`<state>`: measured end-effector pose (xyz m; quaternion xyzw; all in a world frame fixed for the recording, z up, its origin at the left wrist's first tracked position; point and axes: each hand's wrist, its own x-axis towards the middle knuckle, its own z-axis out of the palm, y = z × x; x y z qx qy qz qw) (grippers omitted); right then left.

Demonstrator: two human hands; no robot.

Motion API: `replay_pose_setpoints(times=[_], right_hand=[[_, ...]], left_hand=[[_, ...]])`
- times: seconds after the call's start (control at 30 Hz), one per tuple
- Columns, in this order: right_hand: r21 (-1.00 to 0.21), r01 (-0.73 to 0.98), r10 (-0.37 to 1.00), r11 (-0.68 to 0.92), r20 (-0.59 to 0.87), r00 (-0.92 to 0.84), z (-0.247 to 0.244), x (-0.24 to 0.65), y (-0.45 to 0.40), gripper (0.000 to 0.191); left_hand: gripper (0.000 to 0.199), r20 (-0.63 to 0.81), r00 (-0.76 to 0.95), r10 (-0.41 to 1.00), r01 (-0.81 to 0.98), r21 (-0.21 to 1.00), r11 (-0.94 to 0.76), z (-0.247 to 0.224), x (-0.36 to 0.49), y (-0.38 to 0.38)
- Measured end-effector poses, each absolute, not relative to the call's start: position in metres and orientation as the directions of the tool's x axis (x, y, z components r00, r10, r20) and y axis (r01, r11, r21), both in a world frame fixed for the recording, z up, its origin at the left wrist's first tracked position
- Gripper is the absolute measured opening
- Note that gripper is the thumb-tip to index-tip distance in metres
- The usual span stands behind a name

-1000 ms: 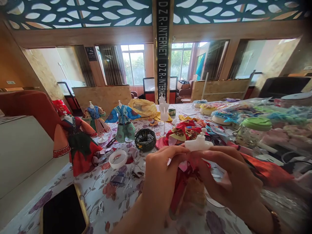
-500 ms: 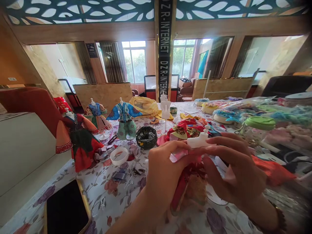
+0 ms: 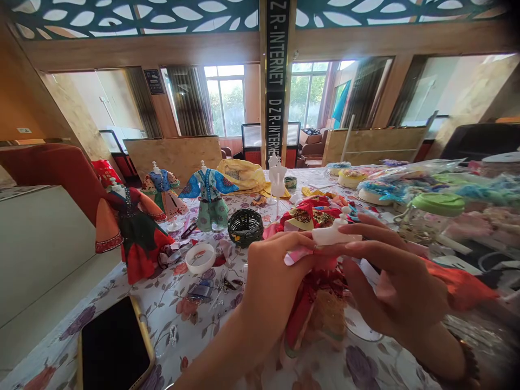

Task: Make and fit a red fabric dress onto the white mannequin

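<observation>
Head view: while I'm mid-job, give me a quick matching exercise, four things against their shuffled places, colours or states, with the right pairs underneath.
Things:
1. Smartphone
2. Wicker basket
3. Lidded jar
4. Nearest miniature mannequin

Descriptions:
A. Green on top
B. White, between the left hand and the right hand
C. Dark, beyond and to the right of the white ring
D. Lying face up, screen black

Pairs: 1-D, 2-C, 3-A, 4-B

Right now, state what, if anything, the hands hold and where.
Left hand and right hand hold the red garment by its top edge, at the chest of the white mannequin; whether the fingers also grip the mannequin is hidden.
</observation>
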<state>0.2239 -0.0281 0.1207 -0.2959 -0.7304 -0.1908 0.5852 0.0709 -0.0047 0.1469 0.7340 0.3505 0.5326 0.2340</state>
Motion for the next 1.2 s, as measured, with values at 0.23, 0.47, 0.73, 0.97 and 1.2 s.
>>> replay_pose_setpoints(times=[0.23, 0.47, 0.73, 0.97, 1.2], right_hand=[[-0.061, 0.591, 0.171, 0.804, 0.976, -0.132, 0.120, 0.223, -0.026, 0.046], [-0.166, 0.624, 0.288, 0.764, 0.953, -0.098, 0.125, 0.222, -0.028, 0.030], [-0.204, 0.619, 0.339, 0.758, 0.935, -0.106, 0.125, 0.223, -0.031, 0.031], [-0.409, 0.540, 0.463, 0.736, 0.886, 0.040, 0.122, 0.219, -0.038, 0.040], [-0.613, 0.414, 0.618, 0.673, 0.774, 0.142, 0.128, 0.218, -0.042, 0.031]], left_hand=[[0.022, 0.562, 0.238, 0.792, 0.258, 0.750, -0.610, 0.150, 0.066, 0.001], [0.018, 0.507, 0.281, 0.815, 0.292, 0.764, -0.576, 0.156, 0.065, 0.002], [0.012, 0.537, 0.357, 0.764, 0.290, 0.714, -0.638, 0.157, 0.062, 0.006], [0.009, 0.550, 0.370, 0.749, 0.274, 0.705, -0.654, 0.155, 0.062, 0.008], [0.006, 0.519, 0.357, 0.777, 0.270, 0.739, -0.618, 0.158, 0.063, 0.007]])
